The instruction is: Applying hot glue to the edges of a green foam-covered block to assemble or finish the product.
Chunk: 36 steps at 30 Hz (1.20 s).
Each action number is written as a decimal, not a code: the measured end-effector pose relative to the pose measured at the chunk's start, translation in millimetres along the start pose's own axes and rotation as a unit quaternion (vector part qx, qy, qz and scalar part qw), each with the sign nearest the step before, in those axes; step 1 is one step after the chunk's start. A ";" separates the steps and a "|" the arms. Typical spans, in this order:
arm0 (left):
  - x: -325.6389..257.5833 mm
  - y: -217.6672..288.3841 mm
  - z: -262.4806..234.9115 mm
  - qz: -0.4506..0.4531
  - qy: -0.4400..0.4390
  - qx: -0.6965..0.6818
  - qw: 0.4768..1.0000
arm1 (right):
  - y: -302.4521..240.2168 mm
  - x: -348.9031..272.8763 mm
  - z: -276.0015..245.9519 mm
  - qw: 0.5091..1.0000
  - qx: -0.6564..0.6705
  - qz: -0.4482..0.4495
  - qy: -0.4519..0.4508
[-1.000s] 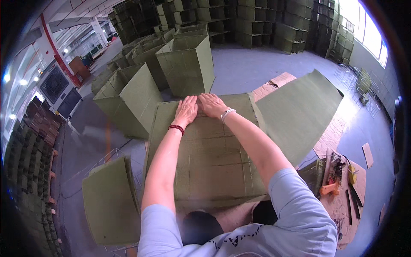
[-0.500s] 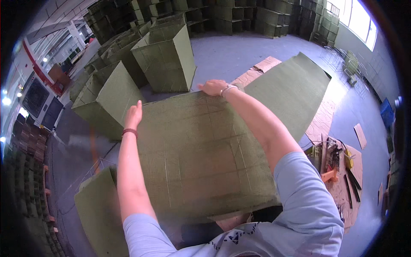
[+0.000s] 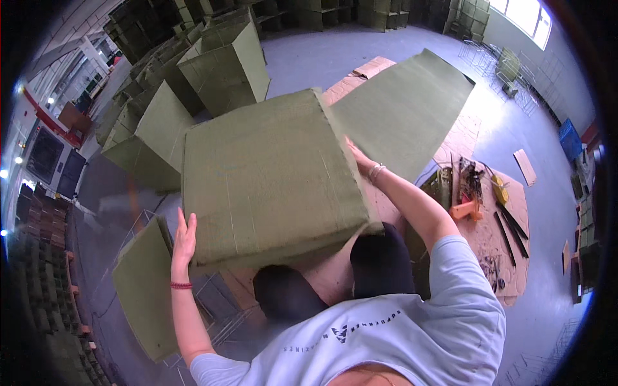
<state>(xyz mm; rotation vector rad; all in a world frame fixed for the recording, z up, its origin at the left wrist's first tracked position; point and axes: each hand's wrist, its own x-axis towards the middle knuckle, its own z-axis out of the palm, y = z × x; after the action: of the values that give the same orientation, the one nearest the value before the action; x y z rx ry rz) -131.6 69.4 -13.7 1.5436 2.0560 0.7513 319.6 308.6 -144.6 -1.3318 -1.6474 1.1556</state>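
Observation:
A large olive-green box-shaped panel [image 3: 270, 174] is lifted and tilted in front of me, one broad face toward the camera. My left hand [image 3: 185, 235] presses flat against its lower left edge, a red band on the wrist. My right hand [image 3: 356, 154] holds the right side, partly hidden behind the edge, with a bracelet on the wrist. Both hands grip the piece between them. My knees in dark trousers [image 3: 380, 257] show below it.
A flat green sheet [image 3: 405, 106] lies on brown cardboard at the right. Upright green boxes [image 3: 225, 58] stand behind, another [image 3: 145, 293] at the lower left by a wire frame. Tools and an orange object [image 3: 473, 202] lie on cardboard to the right.
The green piece has come up off the floor and toward me, turning from flat to tilted. My hands have slid apart from its far edge to its left and right sides.

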 end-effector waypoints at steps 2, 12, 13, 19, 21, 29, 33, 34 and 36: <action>-19.5 -12.3 -2.0 0.001 0.004 -0.033 0.999 | 6.9 -13.7 -8.0 0.993 0.101 0.055 -0.029; -60.7 -56.8 6.8 -0.066 0.074 -0.305 0.947 | -130.6 -172.8 32.7 0.996 -0.005 -0.079 0.044; -62.9 -37.5 14.2 -0.083 0.052 -0.362 0.927 | -127.0 -167.3 27.4 0.996 -0.005 -0.080 0.046; -47.2 -11.7 64.1 -0.089 0.107 -0.359 0.923 | -102.6 -70.5 -22.7 0.996 0.086 -0.027 -0.026; -54.6 -0.8 74.0 -0.095 0.135 -0.386 0.908 | -111.5 -70.5 -29.6 0.997 0.069 -0.008 -0.039; -66.1 7.6 57.3 0.028 0.403 0.144 0.904 | -121.1 -93.2 -33.8 0.964 -0.096 -0.108 0.224; -73.1 80.8 74.1 0.219 0.336 0.289 0.870 | -143.7 -130.3 2.0 0.891 -0.212 -0.359 0.179; -69.0 93.3 80.3 0.234 0.304 0.359 0.851 | -138.1 -136.4 6.7 0.858 -0.313 -0.377 0.151; -62.8 94.1 94.7 0.245 0.284 0.354 0.857 | -138.4 -130.0 8.6 0.812 -0.410 -0.394 0.129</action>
<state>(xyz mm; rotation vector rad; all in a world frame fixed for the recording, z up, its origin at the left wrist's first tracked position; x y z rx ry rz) 13.6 44.0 -19.4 2.5808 2.5679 0.7159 292.6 170.5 -16.8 -0.9675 -2.2384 -0.2739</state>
